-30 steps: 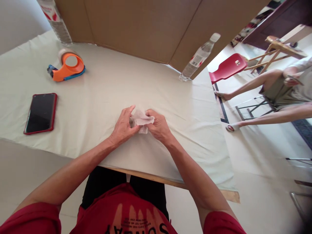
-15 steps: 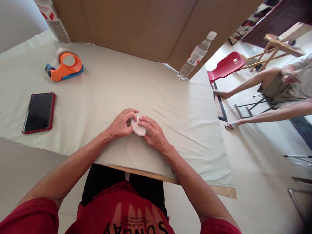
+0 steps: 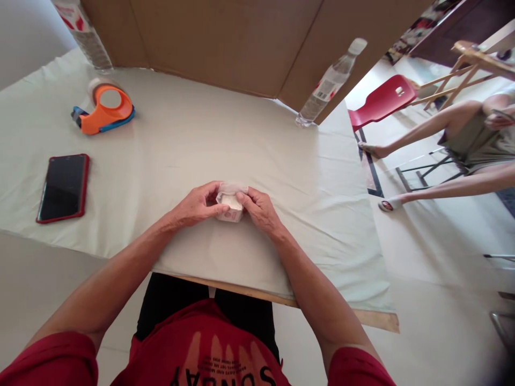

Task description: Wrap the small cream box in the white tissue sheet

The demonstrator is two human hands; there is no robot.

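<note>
Between my two hands, close to the table's front edge, is a small whitish block (image 3: 231,215) with faint reddish print on its near side. Thin, crinkled, pale wrapping (image 3: 232,188) lies along its far edge. My left hand (image 3: 199,205) curls round the left side, its thumb along the block's top near the left corner. From the right, my right hand (image 3: 262,212) grips it, with the thumb pressing on the wrapping and the top. The fingertips behind the block are hidden. Whether it is a box or a solid piece I cannot tell.
An orange tape dispenser (image 3: 108,113) and a red-cased phone (image 3: 63,187) lie to the left on the cloth-covered table (image 3: 193,139). Two water bottles, a left one (image 3: 94,49) and a right one (image 3: 328,88), stand by a cardboard panel (image 3: 217,43). A seated person's legs (image 3: 434,128) show at right.
The crumpled white bundle now shows as a block with printed sides, its wrapping lying toward the far edge. Both hands have shifted round its two sides. The view has tilted slightly.
</note>
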